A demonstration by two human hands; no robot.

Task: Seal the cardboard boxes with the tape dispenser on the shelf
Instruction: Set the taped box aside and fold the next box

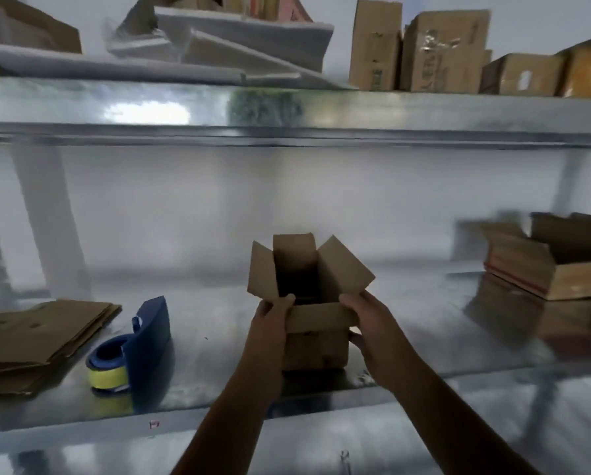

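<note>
**Open cardboard box [316,347] being held on the metal shelf [218,337]**

The cardboard box is standing upright, its top flaps spreading open. The left hand [272,320] is gripping its near left corner, fingers curling over the near flap. The right hand [367,320] is clutching its near right corner likewise. Left of the box and apart from it, the blue tape dispenser [140,341] is resting with a yellow roll. Farther left, a stack of flattened cardboard [37,337] is lying. Well right of the box, an open carton [558,265] is sitting on a pile. Above it, closed boxes [424,49] and foam sheets [218,46] are crowding the upper level.
</note>
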